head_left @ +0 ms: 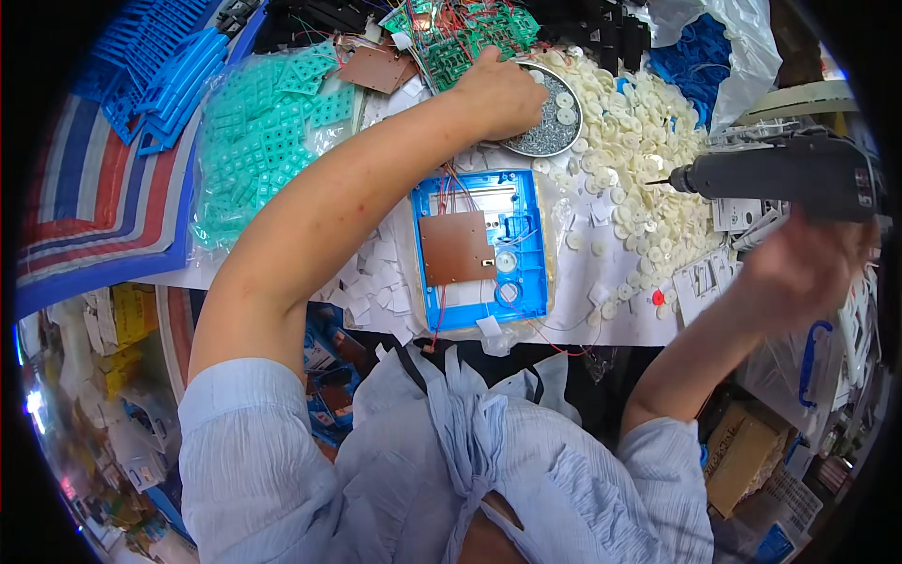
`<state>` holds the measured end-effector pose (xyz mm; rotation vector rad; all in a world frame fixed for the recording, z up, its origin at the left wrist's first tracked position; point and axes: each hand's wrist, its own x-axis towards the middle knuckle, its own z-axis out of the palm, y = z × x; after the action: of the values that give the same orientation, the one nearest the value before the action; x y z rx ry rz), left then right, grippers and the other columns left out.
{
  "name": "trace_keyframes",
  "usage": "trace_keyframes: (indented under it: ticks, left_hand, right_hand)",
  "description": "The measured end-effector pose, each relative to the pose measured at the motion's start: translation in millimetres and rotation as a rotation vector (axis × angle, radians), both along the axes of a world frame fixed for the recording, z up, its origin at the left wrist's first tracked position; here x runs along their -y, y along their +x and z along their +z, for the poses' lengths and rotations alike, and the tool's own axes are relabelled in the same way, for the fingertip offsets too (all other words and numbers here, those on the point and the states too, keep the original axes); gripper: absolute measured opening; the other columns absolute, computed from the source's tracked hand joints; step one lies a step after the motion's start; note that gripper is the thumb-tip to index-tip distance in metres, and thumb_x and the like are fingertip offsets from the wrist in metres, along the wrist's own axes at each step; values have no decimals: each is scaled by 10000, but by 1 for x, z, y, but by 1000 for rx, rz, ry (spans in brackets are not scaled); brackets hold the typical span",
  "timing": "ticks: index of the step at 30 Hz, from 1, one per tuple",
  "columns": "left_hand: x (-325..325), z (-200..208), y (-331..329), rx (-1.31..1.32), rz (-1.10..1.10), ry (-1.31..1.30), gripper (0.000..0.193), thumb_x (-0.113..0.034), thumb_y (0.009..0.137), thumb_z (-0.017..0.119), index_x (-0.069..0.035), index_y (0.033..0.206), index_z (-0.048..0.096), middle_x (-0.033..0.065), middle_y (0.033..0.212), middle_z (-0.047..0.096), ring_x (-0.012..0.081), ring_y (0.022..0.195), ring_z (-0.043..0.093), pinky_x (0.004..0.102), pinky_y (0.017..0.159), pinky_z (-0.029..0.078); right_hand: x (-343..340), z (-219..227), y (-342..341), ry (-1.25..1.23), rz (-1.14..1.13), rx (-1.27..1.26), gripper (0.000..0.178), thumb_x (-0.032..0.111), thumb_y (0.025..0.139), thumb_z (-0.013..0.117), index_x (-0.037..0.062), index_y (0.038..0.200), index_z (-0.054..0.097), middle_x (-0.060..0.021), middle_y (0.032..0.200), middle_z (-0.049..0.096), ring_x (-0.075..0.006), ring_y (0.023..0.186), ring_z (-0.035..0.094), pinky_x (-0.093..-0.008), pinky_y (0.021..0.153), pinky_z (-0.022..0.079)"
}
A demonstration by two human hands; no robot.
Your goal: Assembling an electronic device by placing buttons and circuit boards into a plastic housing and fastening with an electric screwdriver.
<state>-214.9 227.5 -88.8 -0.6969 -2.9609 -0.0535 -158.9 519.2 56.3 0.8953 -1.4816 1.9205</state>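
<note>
At round dish [581, 120] | left fingers [528, 100] curled, grip unclear | right fingers [794, 256] closed around drill [785, 174]

Blue frames [178, 80] are lying beside a striped sheet [85, 188], a clear bag [204, 228] is holding green squares [258, 132] (many overlapping), and a cardboard box [738, 456] is sitting at lower right.

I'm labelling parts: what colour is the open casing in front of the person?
The casing is bright blue, best seen in the head view.
</note>
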Motion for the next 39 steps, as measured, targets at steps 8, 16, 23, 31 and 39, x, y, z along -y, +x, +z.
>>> trace_keyframes:
  ticks: [8, 16, 23, 31, 39]
  left_hand:
    - [9, 43, 65, -142, -160, 332, 212, -299, 932, 658, -128, 805, 665, 57, 757, 669, 265, 791, 648, 483, 907, 394]
    - [-1, 33, 194, 9, -58, 772, 74, -152, 819, 764, -136, 860, 704, 1, 782, 675, 186, 791, 634, 448, 943, 359]
    - [-1, 40, 201, 50, -5, 880, 84, -139, 801, 785, -126, 852, 719, 4, 799, 703, 183, 788, 645, 430, 931, 359]
    - [-6, 45, 189, -69, -74, 661, 137, -198, 772, 804, -132, 797, 688, 18, 759, 666, 196, 798, 648, 460, 952, 378]
    - [7, -7, 23, -154, 73, 235, 137, -249, 828, 699, -157, 910, 759, 60, 889, 715, 275, 969, 679, 474, 862, 441]
  right_hand:
    - [68, -42, -13, 173, 689, 348, 409, 120, 860, 741, -26, 1192, 551, -157, 962, 645, -223, 855, 640, -464, 927, 546]
    - [105, -34, 69, -12, 709, 484, 398, 215, 901, 725, 14, 1151, 490, -42, 644, 559, -142, 565, 545, -362, 692, 548]
    - [108, -32, 77, 89, 779, 460, 343, 301, 950, 688, 95, 1131, 481, 1, 651, 527, -131, 581, 501, -355, 698, 518]
    - [104, -41, 75, 42, 774, 454, 347, 261, 921, 715, 79, 1098, 478, -9, 643, 522, -140, 569, 506, -359, 661, 511]
    - [100, -41, 60, -2, 689, 451, 377, 257, 928, 701, 45, 1131, 464, -21, 635, 502, -135, 555, 489, -358, 653, 499]
